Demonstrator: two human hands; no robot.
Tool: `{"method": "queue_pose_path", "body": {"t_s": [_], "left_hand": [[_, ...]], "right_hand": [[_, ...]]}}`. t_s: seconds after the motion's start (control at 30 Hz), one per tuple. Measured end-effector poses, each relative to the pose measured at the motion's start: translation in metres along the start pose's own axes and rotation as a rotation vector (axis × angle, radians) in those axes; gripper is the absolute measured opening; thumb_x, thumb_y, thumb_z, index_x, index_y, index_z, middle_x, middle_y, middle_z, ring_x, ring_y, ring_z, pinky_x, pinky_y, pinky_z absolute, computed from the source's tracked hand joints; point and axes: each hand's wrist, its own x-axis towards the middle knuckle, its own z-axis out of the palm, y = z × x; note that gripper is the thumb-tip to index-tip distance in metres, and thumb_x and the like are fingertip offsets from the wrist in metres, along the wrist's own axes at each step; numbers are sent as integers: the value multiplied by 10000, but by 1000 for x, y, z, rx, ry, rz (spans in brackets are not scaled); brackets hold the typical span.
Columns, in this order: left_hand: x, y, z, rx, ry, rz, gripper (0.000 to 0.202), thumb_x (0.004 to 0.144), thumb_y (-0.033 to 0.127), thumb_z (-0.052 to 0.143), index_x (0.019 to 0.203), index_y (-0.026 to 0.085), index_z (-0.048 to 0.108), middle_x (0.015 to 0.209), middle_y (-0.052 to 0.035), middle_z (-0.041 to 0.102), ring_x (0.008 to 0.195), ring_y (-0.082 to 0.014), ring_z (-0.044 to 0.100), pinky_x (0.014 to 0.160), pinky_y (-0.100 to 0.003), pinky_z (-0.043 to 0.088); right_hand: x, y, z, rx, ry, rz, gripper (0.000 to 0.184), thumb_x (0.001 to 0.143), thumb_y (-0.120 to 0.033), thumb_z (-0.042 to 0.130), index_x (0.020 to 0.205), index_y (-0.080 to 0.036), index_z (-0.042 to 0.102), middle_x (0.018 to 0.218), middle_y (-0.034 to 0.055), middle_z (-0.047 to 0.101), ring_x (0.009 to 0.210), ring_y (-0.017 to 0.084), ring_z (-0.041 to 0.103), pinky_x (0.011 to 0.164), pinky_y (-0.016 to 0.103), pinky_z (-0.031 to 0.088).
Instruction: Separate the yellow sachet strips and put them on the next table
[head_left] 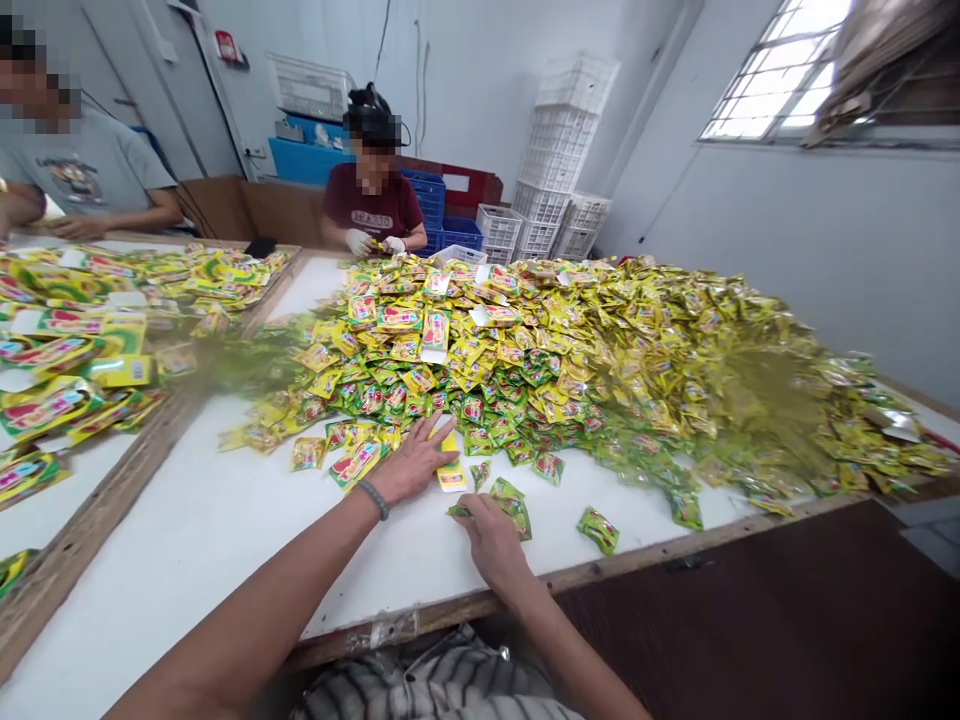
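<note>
My left hand (409,463), with a beaded bracelet at its wrist, is over a small yellow carton (451,474), fingers and thumb holding it against the white table. Just to the right and nearer me, my right hand (493,540) is closed with its fingertips on a small green packet (460,509). Another green packet (513,506) shows behind its knuckles, partly covered. A printed yellow-green carton (357,464) lies beside my left hand. One loose green packet (598,530) rests to the right of my right hand.
A large heap of yellow and green packets (600,340) with cartons on it covers the table's far side. A wooden divider (142,480) separates more cartons (56,400) on the left. Two people sit across the table, one in a maroon shirt (375,210). White crates (559,140) stand stacked behind.
</note>
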Motion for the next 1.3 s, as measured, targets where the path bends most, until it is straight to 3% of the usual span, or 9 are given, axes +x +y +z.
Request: {"method": "queue_pose_path", "body": {"t_s": [0.1,0.17,0.27,0.4,0.57,0.77,0.97,1.17,1.3], "left_hand": [[0,4,-3,-215,114,-14,250,805,114,539,931,241,713,1256,-92,620,1278,-286,442,1069,-442,297],[-10,8,-7,-405,193,-135,144,805,216,589,888,242,704,878,-62,706,907,-239,619,851,-335,441],[-33,20,-12,-614,250,-344,200,732,412,690,839,243,688,577,25,572,543,-157,489,567,-250,376],[-62,41,-12,-971,180,-432,288,689,455,726,845,215,698,662,16,623,600,-152,525,567,-243,384],[-81,56,-6,-1392,230,-573,379,674,452,751,932,194,649,820,-8,702,756,-188,640,693,-280,480],[-91,61,-5,-1355,246,-587,363,677,451,750,870,170,625,773,-9,695,712,-163,634,670,-263,473],[-95,61,-3,-1357,82,-596,422,631,403,790,938,163,626,788,-1,683,678,-155,601,610,-250,452],[-103,62,-5,-1375,77,-610,395,628,407,788,884,154,623,720,17,652,608,-136,566,561,-234,415],[-107,61,-7,-1422,68,-621,431,615,398,800,927,149,640,759,-1,676,628,-142,586,571,-235,422]], "right_hand": [[-3,6,-2,180,37,26,145,858,-156,500,916,-221,617,871,56,652,826,207,602,716,291,448],[-3,10,-10,385,70,115,109,838,-206,537,906,-219,622,831,43,666,765,197,601,701,303,465],[5,4,-30,642,107,296,184,792,-333,618,921,-201,610,712,14,641,625,167,559,598,284,463],[31,-12,-51,768,151,296,283,778,-413,641,955,-195,604,734,5,636,617,140,545,591,259,450],[55,-21,-47,679,-44,172,211,761,-363,644,896,-199,641,732,-3,648,670,150,578,625,255,433],[52,-32,-49,369,-221,88,65,737,-273,679,769,-217,682,654,-34,623,666,141,547,617,234,370],[52,-40,-47,436,-251,36,172,826,-338,619,899,-190,667,763,-17,658,674,127,554,619,231,381],[50,-44,-47,237,-139,-135,49,790,-221,683,807,-178,667,779,23,639,758,151,549,696,254,381],[46,-45,-43,306,-96,-137,121,767,-236,692,852,-187,621,710,-17,595,661,121,505,640,225,371]]}}
